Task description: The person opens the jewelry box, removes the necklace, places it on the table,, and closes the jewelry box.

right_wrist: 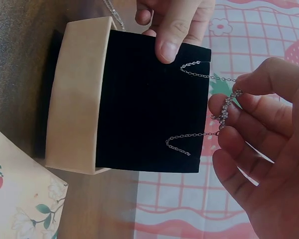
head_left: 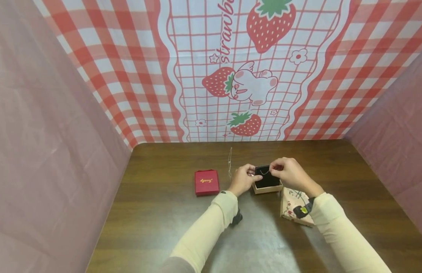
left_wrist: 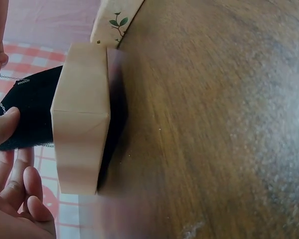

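Observation:
My left hand (head_left: 243, 179) holds a black velvety insert (right_wrist: 149, 104), thumb on its face and fingers behind. The insert stands raised out of a small beige box (right_wrist: 75, 94) on the table. A silver necklace (right_wrist: 225, 107) passes through the insert near its top edge, and its row of small clear stones lies beyond that edge. My right hand (right_wrist: 269, 129) pinches the necklace by this part between thumb and fingers. More fine chain (right_wrist: 113, 12) shows behind the box in the right wrist view.
A floral box lid (head_left: 289, 203) lies below my right wrist. To the left sits a closed red jewelry box (head_left: 207, 182) with gold lettering. Another thin chain (head_left: 229, 161) lies on the wooden table (head_left: 156, 212) between it and my left hand. A strawberry-print cloth (head_left: 228, 45) hangs behind.

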`<state>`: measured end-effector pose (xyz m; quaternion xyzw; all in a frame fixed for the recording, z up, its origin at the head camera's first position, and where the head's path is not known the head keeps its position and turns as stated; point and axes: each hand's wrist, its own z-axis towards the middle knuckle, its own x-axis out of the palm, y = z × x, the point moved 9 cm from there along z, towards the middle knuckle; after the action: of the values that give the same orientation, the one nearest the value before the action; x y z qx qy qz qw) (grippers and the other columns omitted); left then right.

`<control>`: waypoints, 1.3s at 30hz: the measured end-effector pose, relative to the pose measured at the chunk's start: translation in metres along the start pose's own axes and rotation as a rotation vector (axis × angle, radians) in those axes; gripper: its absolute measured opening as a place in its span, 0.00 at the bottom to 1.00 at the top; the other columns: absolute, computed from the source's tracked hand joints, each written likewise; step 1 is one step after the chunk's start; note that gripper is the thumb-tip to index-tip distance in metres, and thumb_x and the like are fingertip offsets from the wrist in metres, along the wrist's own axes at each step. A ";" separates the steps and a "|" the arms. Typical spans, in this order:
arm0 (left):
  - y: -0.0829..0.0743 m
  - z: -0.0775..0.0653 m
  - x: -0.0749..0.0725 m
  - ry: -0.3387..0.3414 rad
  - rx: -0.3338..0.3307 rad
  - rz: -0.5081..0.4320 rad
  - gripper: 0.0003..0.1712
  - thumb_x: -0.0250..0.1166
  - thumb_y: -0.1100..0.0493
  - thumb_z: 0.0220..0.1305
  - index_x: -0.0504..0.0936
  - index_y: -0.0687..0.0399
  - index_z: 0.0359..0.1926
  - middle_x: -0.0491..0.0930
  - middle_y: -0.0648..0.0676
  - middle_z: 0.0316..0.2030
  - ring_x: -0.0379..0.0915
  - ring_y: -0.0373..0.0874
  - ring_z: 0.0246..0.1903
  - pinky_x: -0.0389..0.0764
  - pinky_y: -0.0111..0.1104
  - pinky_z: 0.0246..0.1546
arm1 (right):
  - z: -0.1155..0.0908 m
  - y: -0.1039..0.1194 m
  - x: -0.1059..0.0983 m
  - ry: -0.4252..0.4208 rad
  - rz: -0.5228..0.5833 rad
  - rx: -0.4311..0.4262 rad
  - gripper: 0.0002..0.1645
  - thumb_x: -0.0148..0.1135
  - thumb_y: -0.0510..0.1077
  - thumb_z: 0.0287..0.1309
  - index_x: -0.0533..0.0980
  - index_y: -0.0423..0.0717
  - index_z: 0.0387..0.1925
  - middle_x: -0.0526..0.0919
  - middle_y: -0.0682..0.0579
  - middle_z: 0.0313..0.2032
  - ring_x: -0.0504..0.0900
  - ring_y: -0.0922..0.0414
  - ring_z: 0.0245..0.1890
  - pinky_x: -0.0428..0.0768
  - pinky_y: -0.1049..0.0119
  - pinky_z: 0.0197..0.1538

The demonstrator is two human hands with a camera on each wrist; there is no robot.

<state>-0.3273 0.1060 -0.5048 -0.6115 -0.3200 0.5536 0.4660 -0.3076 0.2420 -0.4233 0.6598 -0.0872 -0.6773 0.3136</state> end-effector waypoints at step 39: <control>-0.015 -0.003 -0.023 -0.066 0.033 -0.153 0.18 0.72 0.55 0.56 0.83 0.62 0.44 0.86 0.58 0.36 0.77 0.33 0.33 0.79 0.22 0.36 | -0.003 0.032 -0.044 -0.124 -0.023 -0.114 0.02 0.66 0.36 0.54 0.81 0.40 0.28 0.82 0.50 0.28 0.72 0.64 0.29 0.74 0.73 0.31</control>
<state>-0.3264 0.0899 -0.4820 -0.5592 -0.3716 0.5414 0.5061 -0.2979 0.2411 -0.3696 0.5988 -0.0603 -0.7242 0.3368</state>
